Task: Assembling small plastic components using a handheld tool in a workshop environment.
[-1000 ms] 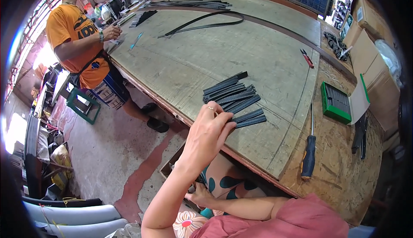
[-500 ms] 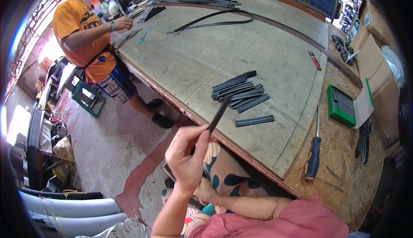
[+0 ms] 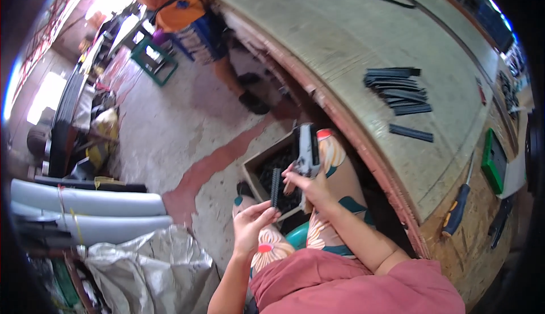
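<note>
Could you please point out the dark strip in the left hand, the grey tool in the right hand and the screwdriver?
Dark strip [image 3: 276, 185]: head view, middle of its visible length.
Grey tool [image 3: 307, 146]: head view, on its long body.
Screwdriver [image 3: 457, 207]: head view, on its dark blue handle.

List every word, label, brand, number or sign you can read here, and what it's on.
No text is readable in this view.
Co-worker's shorts: pale markings, too blurred to tell whether they are lettering.
Gray tool in the right hand: no lettering discernible.
Black strip in the left hand: none discernible.
Screwdriver: none discernible.
</note>
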Demonstrator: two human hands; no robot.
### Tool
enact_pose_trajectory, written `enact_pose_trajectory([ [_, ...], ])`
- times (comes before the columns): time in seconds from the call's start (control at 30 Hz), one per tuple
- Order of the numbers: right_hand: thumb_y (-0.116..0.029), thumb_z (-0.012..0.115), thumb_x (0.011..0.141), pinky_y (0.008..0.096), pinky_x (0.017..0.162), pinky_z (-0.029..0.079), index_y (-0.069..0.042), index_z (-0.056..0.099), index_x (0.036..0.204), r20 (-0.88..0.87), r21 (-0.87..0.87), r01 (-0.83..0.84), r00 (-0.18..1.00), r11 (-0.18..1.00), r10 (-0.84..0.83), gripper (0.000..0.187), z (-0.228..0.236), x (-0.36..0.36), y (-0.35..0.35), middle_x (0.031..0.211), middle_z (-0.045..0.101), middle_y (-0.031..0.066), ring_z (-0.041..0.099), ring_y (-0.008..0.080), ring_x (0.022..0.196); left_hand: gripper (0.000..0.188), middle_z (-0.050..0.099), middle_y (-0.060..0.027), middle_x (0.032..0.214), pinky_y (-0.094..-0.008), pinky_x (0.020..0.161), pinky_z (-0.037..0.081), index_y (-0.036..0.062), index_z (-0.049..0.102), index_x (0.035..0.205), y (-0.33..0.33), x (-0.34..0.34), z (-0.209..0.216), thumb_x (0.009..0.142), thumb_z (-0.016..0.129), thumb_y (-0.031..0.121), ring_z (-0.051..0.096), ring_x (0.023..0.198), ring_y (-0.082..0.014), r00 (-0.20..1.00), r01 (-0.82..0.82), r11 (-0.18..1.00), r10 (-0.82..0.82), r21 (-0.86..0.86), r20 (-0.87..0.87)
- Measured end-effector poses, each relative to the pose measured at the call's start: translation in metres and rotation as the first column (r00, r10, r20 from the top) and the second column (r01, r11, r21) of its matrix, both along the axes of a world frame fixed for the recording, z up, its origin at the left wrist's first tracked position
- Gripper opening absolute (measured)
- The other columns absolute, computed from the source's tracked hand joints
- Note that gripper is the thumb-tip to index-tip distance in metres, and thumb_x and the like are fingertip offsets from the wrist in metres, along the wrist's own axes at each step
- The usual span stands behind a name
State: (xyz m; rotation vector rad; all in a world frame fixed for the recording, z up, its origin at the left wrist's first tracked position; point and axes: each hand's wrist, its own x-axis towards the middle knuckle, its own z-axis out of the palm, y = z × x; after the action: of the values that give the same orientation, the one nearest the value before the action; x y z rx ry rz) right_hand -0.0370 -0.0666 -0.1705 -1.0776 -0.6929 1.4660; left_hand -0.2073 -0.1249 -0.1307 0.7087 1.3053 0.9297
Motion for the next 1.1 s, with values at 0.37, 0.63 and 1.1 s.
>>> enact_pose_trajectory([
  [0.37,-0.002,0.065,0.078,0.0252,0.066,0.048,-0.002,0.06,0.096,0.118,-0.062,0.017,0.993,0.998,-0.009,0.018,0.0,-0.006,-0.012,0.086,0.063,0.0025,0.06,0.0098,0.074,0.022,0.068,-0.0109,0.084,-0.0241,0.07,0.054,-0.006,0.063,0.1,-0.011,-0.002,-0.02,0.085,0.066,0.009,0.066,0.076,-0.0139,0.981,0.172,0.985,-0.173,-0.021,-0.085],
  [0.63,-0.003,0.065,0.079,0.0239,0.06,0.046,-0.005,0.06,0.094,0.103,-0.086,-0.045,0.993,0.995,0.053,0.015,-0.003,-0.001,-0.015,0.082,0.06,0.0003,0.056,0.0082,0.07,0.011,0.065,-0.0102,0.102,-0.0241,0.069,0.053,-0.0001,0.066,0.087,-0.004,0.008,0.001,0.079,0.07,0.006,0.064,0.084,-0.0127,0.831,0.459,0.838,-0.286,0.295,-0.478],
  [1.1,-0.001,0.066,0.076,0.0238,0.066,0.048,-0.001,0.06,0.091,0.232,0.049,-0.172,0.96,0.984,0.157,0.015,0.005,-0.002,-0.022,0.082,0.062,0.002,0.059,0.0083,0.073,0.017,0.064,-0.006,0.08,-0.0224,0.063,0.053,-0.0037,0.063,0.094,0.039,-0.001,0.013,0.085,0.066,0.011,0.061,0.068,-0.0105,0.988,-0.014,0.976,0.047,0.217,-0.149],
])
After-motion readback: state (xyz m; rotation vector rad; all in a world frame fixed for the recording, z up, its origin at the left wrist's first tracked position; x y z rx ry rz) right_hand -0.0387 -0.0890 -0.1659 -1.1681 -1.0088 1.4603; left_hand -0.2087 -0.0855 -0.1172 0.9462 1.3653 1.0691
